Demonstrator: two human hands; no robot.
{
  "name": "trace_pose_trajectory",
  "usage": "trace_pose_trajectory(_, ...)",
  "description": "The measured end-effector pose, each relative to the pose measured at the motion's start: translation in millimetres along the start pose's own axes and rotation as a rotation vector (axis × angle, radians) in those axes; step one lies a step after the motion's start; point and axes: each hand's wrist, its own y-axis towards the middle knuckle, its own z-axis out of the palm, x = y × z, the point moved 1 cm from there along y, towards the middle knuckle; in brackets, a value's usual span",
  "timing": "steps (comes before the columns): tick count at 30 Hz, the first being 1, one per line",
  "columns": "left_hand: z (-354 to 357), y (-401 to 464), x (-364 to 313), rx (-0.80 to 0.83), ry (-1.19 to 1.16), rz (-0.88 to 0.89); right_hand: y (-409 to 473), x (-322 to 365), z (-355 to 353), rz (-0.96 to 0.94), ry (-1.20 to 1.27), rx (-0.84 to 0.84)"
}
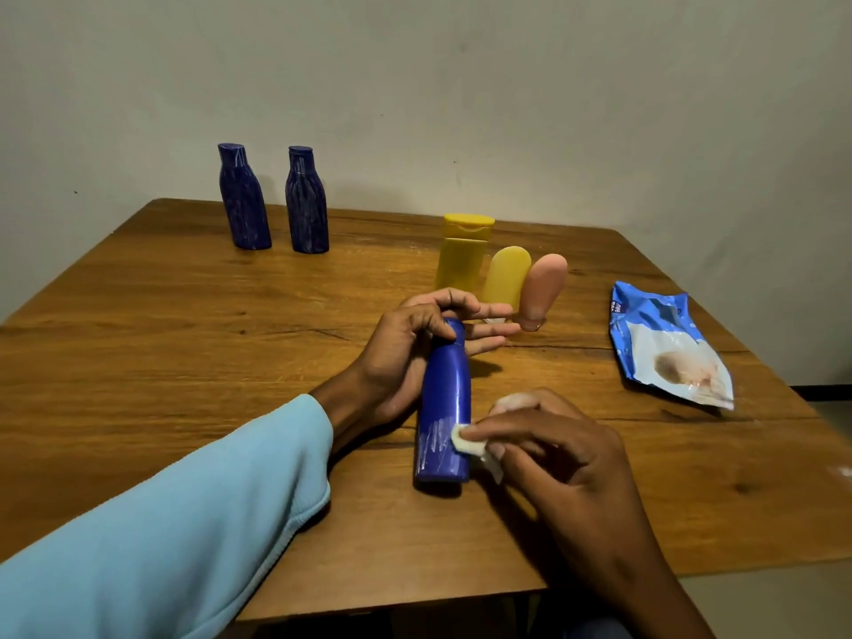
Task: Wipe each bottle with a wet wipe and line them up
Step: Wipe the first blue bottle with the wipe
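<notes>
A blue bottle [445, 398] is held tilted over the wooden table [184, 315]. My left hand [415, 348] grips its cap and neck, thumb curled over the top. My right hand [548, 449] pinches a white wet wipe [468, 442] against the bottle's lower side, where white streaks show. Two more blue bottles [244, 198] [306, 200] stand side by side at the far left. A yellow bottle [463, 253], a smaller yellow tube [507, 274] and a pinkish tube [541, 290] stand grouped just beyond my left fingers.
A blue and white wet wipe packet [664, 343] lies flat at the right side of the table. The wall rises right behind the table's far edge. The table's near edge lies under my forearms.
</notes>
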Motion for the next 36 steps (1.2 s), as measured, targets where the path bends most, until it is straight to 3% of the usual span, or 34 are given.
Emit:
trace_pose_trajectory(5, 0, -2, -1, -0.024, -0.026, 0.018, -8, -1, -2, 0.034, 0.122, -0.166)
trace_pose_trajectory(14, 2, -4, -5, -0.125, -0.069, 0.075, -8, 3, 6, 0.039, -0.046, 0.016)
trace_pose_trajectory(18, 4, -4, -1, -0.129, -0.073, 0.102, -8, -2, 10, -0.032, -0.193, -0.028)
trace_pose_trajectory(26, 1, -4, -1, -0.035, -0.063, 0.031, -11, 1, 9, -0.088, -0.118, -0.154)
trace_pose_trajectory(29, -2, -5, -5, -0.045, 0.041, -0.004, -12, 1, 7, -0.084, -0.043, -0.200)
trace_pose_trajectory(34, 0, -5, -12, -0.155, 0.571, -0.021, -14, -6, 5, -0.068, 0.056, -0.255)
trace_pose_trajectory(36, -1, -5, -13, -0.185, 0.661, -0.007, -15, -5, 4, -0.061, 0.143, -0.265)
